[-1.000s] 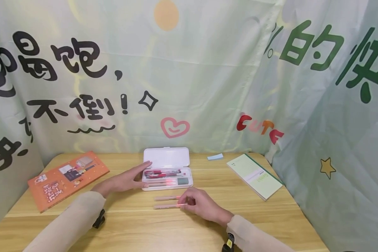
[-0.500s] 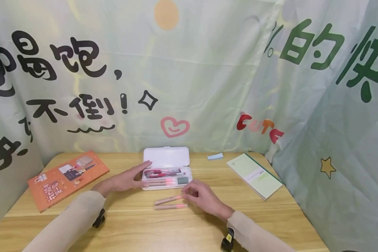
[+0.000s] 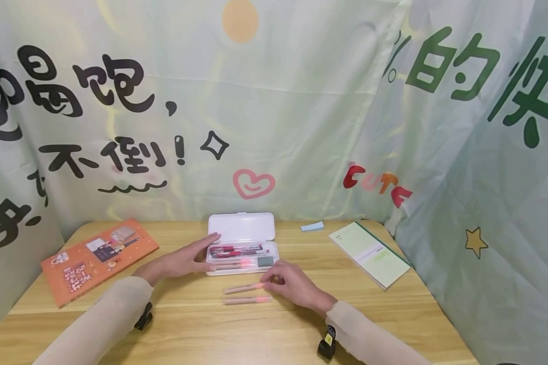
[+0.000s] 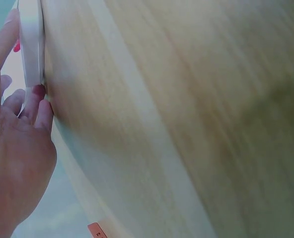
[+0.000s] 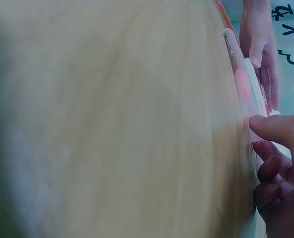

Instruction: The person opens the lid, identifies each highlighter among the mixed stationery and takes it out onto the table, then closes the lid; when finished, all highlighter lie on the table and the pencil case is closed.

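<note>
A white pencil case (image 3: 241,228) lies with its lid raised at the back middle of the table. Inside are several red pens (image 3: 237,251), pink-tipped highlighters (image 3: 233,265) and a dark green block (image 3: 265,261). My left hand (image 3: 184,259) rests on its left end, fingers extended by the lid and thumb at the front corner. In front of the case, my right hand (image 3: 297,286) pinches the right end of a slanted highlighter (image 3: 243,289) between thumb and fingertip. The right wrist view shows this grip at the highlighter's clear end (image 5: 254,126). Nearer me lies a second highlighter (image 3: 246,300).
An orange illustrated box or booklet (image 3: 99,262) lies at the left of the wooden table (image 3: 196,334). To the right are a pale green notepad (image 3: 370,255) and, toward the back, a small blue slip (image 3: 312,226). Printed curtains (image 3: 301,126) hang around the table's back and sides.
My right hand has moved slightly away from me, from the nearer highlighter to the farther one, and that one has turned from level to slanted. My left hand stays at the case.
</note>
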Motion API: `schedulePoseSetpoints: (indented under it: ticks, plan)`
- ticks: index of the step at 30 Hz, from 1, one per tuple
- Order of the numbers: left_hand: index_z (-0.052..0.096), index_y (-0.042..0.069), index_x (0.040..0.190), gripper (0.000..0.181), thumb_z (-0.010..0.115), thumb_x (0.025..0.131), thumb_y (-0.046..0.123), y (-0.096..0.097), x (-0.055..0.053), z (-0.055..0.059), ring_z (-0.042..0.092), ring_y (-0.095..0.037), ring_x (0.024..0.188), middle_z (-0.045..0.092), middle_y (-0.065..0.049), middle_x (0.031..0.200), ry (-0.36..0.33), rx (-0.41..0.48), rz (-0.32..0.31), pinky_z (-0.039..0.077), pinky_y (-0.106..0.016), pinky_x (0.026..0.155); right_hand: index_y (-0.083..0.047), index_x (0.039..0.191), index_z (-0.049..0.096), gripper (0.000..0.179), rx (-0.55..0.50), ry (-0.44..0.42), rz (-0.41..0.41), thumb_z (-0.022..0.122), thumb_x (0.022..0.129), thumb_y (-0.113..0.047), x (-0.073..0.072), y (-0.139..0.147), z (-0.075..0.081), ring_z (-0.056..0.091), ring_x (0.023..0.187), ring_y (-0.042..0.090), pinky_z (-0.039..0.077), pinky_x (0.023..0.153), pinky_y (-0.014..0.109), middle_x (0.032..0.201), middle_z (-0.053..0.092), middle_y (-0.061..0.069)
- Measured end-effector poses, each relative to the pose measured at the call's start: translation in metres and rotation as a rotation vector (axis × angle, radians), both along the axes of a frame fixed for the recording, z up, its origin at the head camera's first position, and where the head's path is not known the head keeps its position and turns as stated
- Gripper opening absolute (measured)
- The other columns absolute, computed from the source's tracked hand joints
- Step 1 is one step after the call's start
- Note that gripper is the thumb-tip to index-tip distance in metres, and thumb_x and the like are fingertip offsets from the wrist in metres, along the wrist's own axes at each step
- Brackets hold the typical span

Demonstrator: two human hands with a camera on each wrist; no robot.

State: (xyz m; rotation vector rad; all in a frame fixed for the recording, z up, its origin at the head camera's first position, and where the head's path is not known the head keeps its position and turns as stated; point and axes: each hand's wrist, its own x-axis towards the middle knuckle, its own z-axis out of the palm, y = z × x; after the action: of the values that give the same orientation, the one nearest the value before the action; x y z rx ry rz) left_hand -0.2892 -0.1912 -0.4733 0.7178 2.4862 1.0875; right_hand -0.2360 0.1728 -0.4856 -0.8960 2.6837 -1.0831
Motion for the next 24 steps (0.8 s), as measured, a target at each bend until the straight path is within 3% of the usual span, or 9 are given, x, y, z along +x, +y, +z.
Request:
schedulePoseSetpoints:
  ticks: [24]
  plan:
    - [0.014, 0.016, 0.177, 0.100, 0.076, 0.103, 0.040, -0.0017, -0.0005, -0.0020, 0.009, -0.046, 0.169, 0.012, -0.015, 0.184, 0.004, -0.005, 0.009, 0.011, -0.072, 0.133, -0.021, 0.112, 0.081, 0.014, -0.004, -0.029, -0.001, 0.081, 0.101, -0.029, 0.0010, 0.0005, 0.0005, 0.057, 0.086, 0.004, 0.050, 0.078, 0.022, 0.103, 0.070, -0.012]
